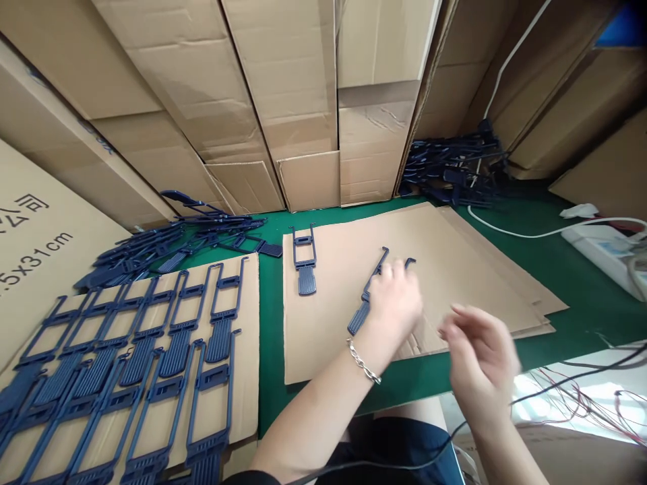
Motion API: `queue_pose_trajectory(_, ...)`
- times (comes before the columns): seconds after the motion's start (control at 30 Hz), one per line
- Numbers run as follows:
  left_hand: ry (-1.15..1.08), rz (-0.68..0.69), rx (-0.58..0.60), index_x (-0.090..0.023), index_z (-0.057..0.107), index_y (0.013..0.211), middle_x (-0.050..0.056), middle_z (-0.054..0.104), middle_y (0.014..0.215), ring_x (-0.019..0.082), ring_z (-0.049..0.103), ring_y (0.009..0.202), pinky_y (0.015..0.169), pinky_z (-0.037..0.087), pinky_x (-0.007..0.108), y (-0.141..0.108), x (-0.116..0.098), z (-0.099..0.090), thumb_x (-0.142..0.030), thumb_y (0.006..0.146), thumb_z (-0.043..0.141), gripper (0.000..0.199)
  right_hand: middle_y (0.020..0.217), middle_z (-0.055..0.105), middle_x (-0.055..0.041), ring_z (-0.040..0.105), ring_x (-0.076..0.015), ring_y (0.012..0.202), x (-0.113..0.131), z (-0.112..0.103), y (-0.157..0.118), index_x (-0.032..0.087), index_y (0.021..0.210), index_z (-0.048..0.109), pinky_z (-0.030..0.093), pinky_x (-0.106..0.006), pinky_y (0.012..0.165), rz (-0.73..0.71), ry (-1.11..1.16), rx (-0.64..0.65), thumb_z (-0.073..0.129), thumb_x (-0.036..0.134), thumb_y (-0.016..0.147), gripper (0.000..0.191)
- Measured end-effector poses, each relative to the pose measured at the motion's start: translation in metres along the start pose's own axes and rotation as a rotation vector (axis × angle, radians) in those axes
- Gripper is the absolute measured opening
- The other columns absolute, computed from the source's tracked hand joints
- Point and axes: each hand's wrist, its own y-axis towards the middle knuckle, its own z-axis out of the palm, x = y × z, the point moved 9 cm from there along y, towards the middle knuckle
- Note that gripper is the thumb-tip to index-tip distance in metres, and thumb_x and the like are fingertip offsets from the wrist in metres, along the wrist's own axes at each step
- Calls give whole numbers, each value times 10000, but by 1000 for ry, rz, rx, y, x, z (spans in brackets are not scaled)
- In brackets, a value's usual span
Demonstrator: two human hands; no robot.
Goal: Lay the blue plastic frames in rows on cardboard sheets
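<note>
My left hand (397, 296), with a chain bracelet at its wrist, is closed over a dark blue plastic frame part (360, 316) lying tilted on a cardboard sheet (333, 343). Its fingertips are hidden from view, and the part's hooked ends stick out above the hand. To the right, my right hand (480, 350) hovers near the table's front edge, fingers curled but apart, with nothing between them. Another blue part (305, 263) lies upright at the sheet's left side. Rows of similar parts (174, 353) cover a second cardboard sheet (247, 391) on the left.
Loose blue parts form a pile (146, 249) at the back left and another (449, 168) at the back right. Cardboard boxes (288, 87) wall off the back. A white power strip (606, 256) and cables sit on the right of the green table (275, 397).
</note>
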Motion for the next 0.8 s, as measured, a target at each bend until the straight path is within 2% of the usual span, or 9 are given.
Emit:
queue_pose_trajectory(0.07,2,-165,75,-124,495,1181,160,367,1356,296,353,1220,872,444,428,-4,30,14,-265,862,425,356,799,579,-12,566,-136,689,-6,34,22,241,1040,531,466,-275,629,76,95,127,493,269,838,208)
queue_pose_trajectory(0.13,-43,-272,131,-159,462,1229,147,421,1309,282,399,1179,875,439,424,-10,47,26,-290,869,412,387,788,589,-1,567,-129,675,-1,69,47,235,1038,538,454,-261,626,71,73,300,479,253,823,223)
queue_pose_trajectory(0.23,-100,-305,119,-190,484,1198,118,516,1178,258,461,1091,872,428,400,-14,53,29,-313,862,426,363,772,609,5,565,-127,649,14,113,81,228,1043,568,435,-254,626,-30,-69,590,452,257,824,250)
queue_pose_trajectory(0.3,-88,-294,102,-175,513,1152,115,542,1115,263,480,1048,859,425,397,-14,53,27,-317,840,466,346,772,617,1,566,-134,658,23,130,101,219,1041,591,424,-256,641,-142,-200,711,472,259,811,262)
queue_pose_trajectory(0.37,-70,-287,89,-160,530,1111,111,563,1042,263,504,982,816,437,385,-14,54,24,-312,818,502,331,762,620,-4,569,-138,664,27,134,121,208,1036,606,417,-255,649,-213,-267,680,471,251,812,265)
queue_pose_trajectory(0.47,-88,-267,49,-167,553,1032,91,575,986,256,521,918,744,453,360,-15,55,18,-308,810,515,266,780,633,-21,580,-150,688,28,129,136,202,1053,607,416,-258,657,-267,-312,528,428,240,839,282)
queue_pose_trajectory(0.57,-156,-231,17,-168,560,981,78,586,981,228,546,866,684,453,320,-16,53,16,-263,828,481,197,808,650,-33,590,-159,681,27,131,123,200,1060,605,421,-263,631,-343,-334,529,412,244,849,289)
queue_pose_trajectory(0.67,-240,-252,9,-171,555,976,53,612,875,177,570,711,572,416,270,-16,54,14,-206,864,402,194,820,663,-33,604,-168,698,29,132,105,200,1025,611,432,-271,635,-472,-297,553,405,243,851,273)
queue_pose_trajectory(0.8,-281,-378,29,-171,550,863,23,565,653,154,523,530,462,328,263,-21,69,7,-289,927,290,292,831,670,-28,606,-164,701,27,114,112,205,959,619,445,-281,689,-525,-228,367,393,235,853,251)
